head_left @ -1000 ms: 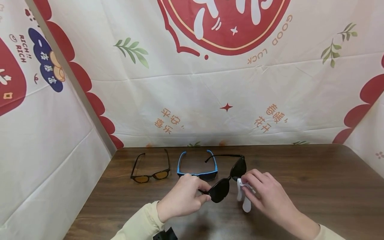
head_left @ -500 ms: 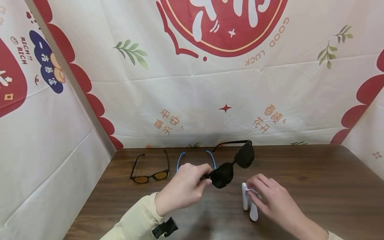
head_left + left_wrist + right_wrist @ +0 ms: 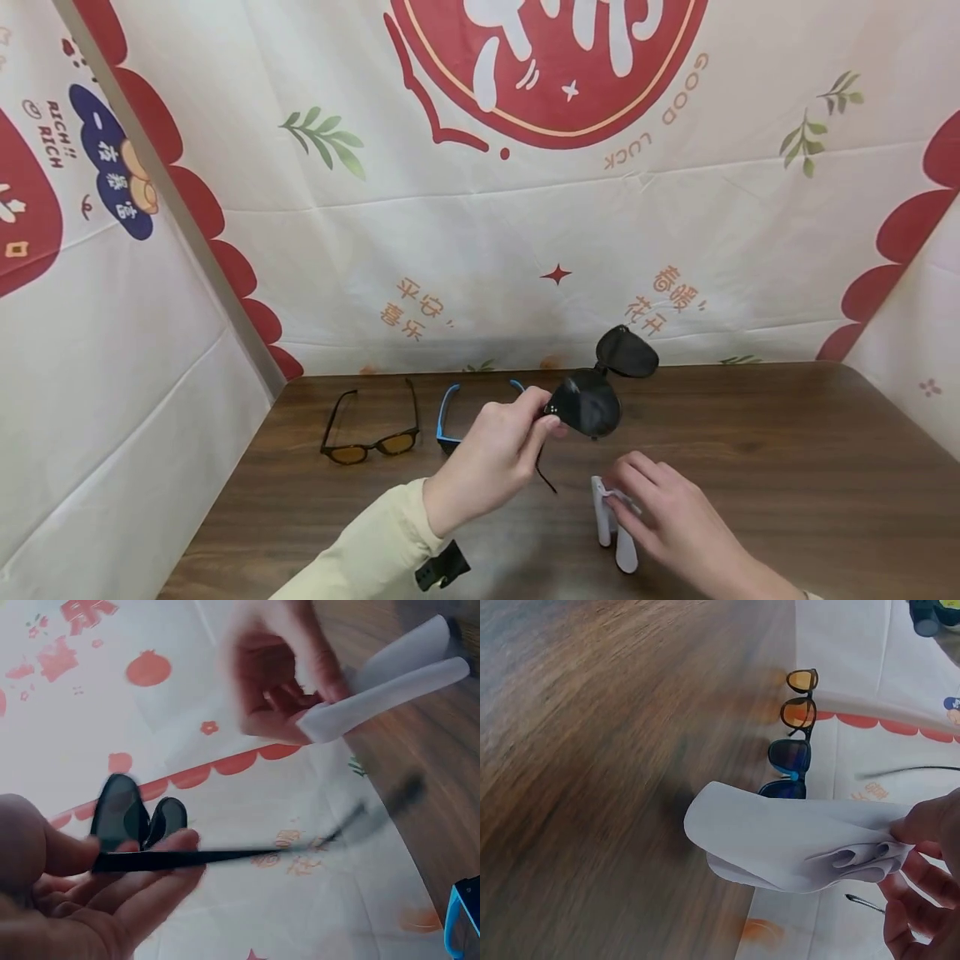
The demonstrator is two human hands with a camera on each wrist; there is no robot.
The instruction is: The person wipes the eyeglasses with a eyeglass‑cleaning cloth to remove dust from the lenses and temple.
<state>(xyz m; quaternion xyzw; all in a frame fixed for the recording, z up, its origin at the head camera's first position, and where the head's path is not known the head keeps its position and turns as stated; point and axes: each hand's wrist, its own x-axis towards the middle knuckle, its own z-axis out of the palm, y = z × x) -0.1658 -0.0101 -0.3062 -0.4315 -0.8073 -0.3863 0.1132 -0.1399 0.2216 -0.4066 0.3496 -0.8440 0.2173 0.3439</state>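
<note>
My left hand [image 3: 491, 458] pinches a pair of black sunglasses [image 3: 591, 404] by one end of the frame, near the hinge. They are raised above the table and tilted, dark lenses toward the upper right. One temple of the sunglasses stretches blurred across the left wrist view. Lower and to the right, my right hand [image 3: 667, 512] pinches a folded white cloth [image 3: 757, 832] by its gathered edge, and its two loose ends hang down. Sunglasses and cloth are apart. Blue-framed glasses [image 3: 442, 414] lie behind my left hand, which partly hides them.
Black-framed glasses with amber lenses [image 3: 349, 455] lie with temples unfolded at the table's back left. The wooden table [image 3: 757, 450] ends at a printed white cloth backdrop [image 3: 480, 250]. A black strap-like piece [image 3: 442, 568] shows below the left sleeve.
The sunglasses have moved away from the white cloth, rising and turning in my left hand. My right hand, with the cloth, has come slightly down toward me.
</note>
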